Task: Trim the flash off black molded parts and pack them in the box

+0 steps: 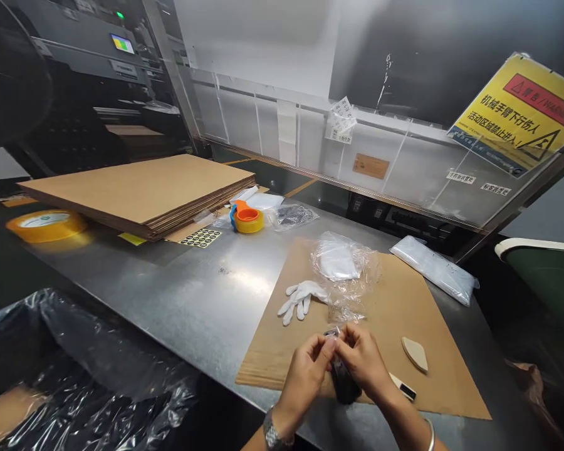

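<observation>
**Workbench status: small black item held in both hands, wrapping in progress**

Steel-topped workbench [202, 294] carries a brown cardboard sheet [395, 313] at its near edge, used as the working mat.

Item in hand: a small black object [344, 382] sits over the near edge of the mat, at 6 o'clock in the view. Its upper end appears to be covered by a bit of clear film [333, 332]; exact detail is too small to confirm.

Left hand [305, 373]: fingers closed, pinching the top of the object from the 9 o'clock side.
Right hand [364, 363]: fingers closed on the same end from the 3 o'clock side. Both hands touch at the fingertips.

Progress, as a judgement: the object is out on the mat and being handled at its film; neither removal nor fitting of the film looks complete.

Surroundings, moving outward:
- At 12 o'clock of the hands, a crumpled clear plastic bag [343, 269].
- At 11 o'clock, a white glove [301, 299], lying flat.
- At 3 o'clock, a beige wedge-shaped piece [415, 352] and a small white-and-black bar [403, 387].
- At 1 o'clock, farther off, a sealed clear packet [435, 268].
- At 10 o'clock, far, an orange tape dispenser [247, 218] and a stack of flat cardboard [141, 188].
</observation>
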A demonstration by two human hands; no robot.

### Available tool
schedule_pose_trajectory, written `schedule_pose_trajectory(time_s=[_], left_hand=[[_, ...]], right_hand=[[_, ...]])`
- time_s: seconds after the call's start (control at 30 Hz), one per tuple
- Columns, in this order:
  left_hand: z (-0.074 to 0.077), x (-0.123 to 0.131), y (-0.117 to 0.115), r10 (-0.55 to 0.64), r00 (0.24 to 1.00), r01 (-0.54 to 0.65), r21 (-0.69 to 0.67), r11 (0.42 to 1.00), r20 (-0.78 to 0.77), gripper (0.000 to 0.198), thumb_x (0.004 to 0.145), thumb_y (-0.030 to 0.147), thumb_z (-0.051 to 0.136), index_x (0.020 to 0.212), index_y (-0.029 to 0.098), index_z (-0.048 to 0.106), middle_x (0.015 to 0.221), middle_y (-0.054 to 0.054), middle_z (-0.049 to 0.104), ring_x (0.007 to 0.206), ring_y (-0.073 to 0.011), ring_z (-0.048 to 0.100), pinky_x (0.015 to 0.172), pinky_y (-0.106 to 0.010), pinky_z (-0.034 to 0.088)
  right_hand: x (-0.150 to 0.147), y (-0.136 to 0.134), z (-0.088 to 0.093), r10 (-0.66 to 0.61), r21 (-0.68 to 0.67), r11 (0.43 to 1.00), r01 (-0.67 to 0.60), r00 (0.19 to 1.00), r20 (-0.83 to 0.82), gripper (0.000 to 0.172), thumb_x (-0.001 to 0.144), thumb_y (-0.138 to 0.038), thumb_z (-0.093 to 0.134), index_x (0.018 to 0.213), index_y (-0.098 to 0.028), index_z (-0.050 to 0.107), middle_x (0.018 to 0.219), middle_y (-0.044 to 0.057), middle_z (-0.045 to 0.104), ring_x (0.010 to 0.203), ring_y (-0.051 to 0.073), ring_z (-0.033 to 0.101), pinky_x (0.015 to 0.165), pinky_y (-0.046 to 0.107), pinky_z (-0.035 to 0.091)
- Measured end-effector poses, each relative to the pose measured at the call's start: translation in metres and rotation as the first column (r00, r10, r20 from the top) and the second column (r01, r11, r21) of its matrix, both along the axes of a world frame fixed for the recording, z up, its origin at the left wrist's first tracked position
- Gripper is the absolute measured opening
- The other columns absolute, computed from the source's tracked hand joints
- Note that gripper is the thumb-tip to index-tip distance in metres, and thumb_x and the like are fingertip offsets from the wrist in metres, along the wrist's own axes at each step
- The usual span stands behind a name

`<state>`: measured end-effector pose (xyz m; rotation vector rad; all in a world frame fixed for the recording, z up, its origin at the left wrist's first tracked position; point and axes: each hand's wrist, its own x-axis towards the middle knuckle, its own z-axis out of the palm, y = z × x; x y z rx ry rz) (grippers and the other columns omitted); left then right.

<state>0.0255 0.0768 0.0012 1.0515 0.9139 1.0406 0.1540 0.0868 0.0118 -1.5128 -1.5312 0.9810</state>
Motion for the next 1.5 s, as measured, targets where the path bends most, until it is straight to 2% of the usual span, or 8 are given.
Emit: schedule_pose_trajectory(time_s=[0.23,0.53,0.6,0.73,0.97,1.03,1.2,1.5], left_hand=[[-0.008,-0.015,0.003,0.010,1.000,-0.010,-0.005,1.000,0.000,0.033,0.077,0.044,0.057,0.061,0.016,0.049,0.061,-0.001,0.053,0.061,-0.0117,0.048,0.060,-0.024,0.040],[-0.016,-0.033,0.006,0.242,0.903,-0.158,0.249,0.955,-0.354,0.027,0.077,0.034,0.056,0.057,0.018,0.050,0.056,0.001,0.047,0.058,-0.0143,0.046,0.059,-0.027,0.039],[-0.019,-0.032,0.005,0.364,0.844,-0.216,0.370,0.903,-0.394,0.009,0.073,0.026,0.061,0.073,0.017,0.058,0.073,-0.002,0.055,0.077,-0.0196,0.051,0.073,-0.032,0.041],[-0.031,-0.029,0.001,0.546,0.733,-0.098,0.732,0.674,-0.405,0.029,0.079,0.012,0.053,0.106,0.021,0.057,0.092,-0.005,0.059,0.088,-0.0189,0.053,0.080,-0.032,0.043],[-0.060,-0.052,0.011,0.774,0.556,-0.208,0.852,0.481,-0.302,0.027,0.081,0.006,0.049,0.098,0.020,0.063,0.083,-0.004,0.049,0.075,-0.0156,0.052,0.067,-0.028,0.045],[-0.069,-0.059,0.012,0.784,0.525,-0.208,0.843,0.496,-0.331,0.026,0.080,0.006,0.050,0.094,0.020,0.066,0.080,-0.004,0.049,0.072,-0.0162,0.051,0.066,-0.029,0.044],[-0.080,-0.063,-0.003,0.610,0.567,-0.065,0.708,0.704,-0.554,0.025,0.077,0.012,0.050,0.091,0.021,0.069,0.071,-0.002,0.055,0.064,-0.0167,0.055,0.060,-0.029,0.045],[-0.051,-0.081,-0.007,0.254,0.705,0.041,0.395,0.918,-0.663,0.026,0.086,0.029,0.046,0.096,0.021,0.070,0.083,-0.005,0.070,0.075,-0.0171,0.065,0.066,-0.027,0.052]], right_hand=[[-0.008,-0.007,0.007,0.261,-0.045,0.963,-0.265,0.962,-0.079,0.029,0.071,-0.037,0.062,0.058,-0.018,0.044,0.053,-0.005,0.044,0.051,0.008,0.040,0.049,0.020,0.032],[0.002,0.009,0.008,0.050,0.191,0.980,-0.054,0.998,0.029,0.023,0.085,-0.034,0.045,0.068,-0.020,0.040,0.061,-0.004,0.042,0.055,0.009,0.040,0.053,0.022,0.036],[-0.003,0.004,0.010,0.130,0.253,0.954,-0.161,0.982,0.135,0.009,0.082,-0.025,0.050,0.075,-0.019,0.049,0.068,-0.001,0.049,0.063,0.011,0.045,0.060,0.023,0.039],[-0.015,-0.003,0.008,0.261,0.288,0.887,-0.362,0.906,0.334,0.010,0.081,-0.015,0.045,0.080,-0.019,0.055,0.076,0.003,0.053,0.072,0.015,0.049,0.068,0.026,0.041],[0.002,-0.018,-0.014,0.016,0.240,0.954,-0.180,0.830,0.557,0.018,0.089,-0.027,0.038,0.092,-0.018,0.054,0.087,0.010,0.057,0.084,0.022,0.054,0.072,0.033,0.043],[0.011,-0.029,-0.028,-0.077,0.196,0.979,-0.059,0.781,0.620,0.020,0.087,-0.031,0.042,0.086,-0.016,0.054,0.081,0.013,0.058,0.078,0.027,0.056,0.064,0.035,0.042],[0.029,-0.061,-0.055,-0.063,0.061,0.998,0.030,0.725,0.686,0.021,0.085,-0.023,0.036,0.073,-0.017,0.053,0.064,0.012,0.060,0.060,0.026,0.059,0.052,0.031,0.039],[-0.001,-0.083,-0.037,0.338,-0.177,0.936,-0.305,0.920,0.197,0.027,0.092,-0.034,0.037,0.086,-0.021,0.060,0.071,-0.001,0.064,0.066,0.013,0.060,0.059,0.020,0.042]])
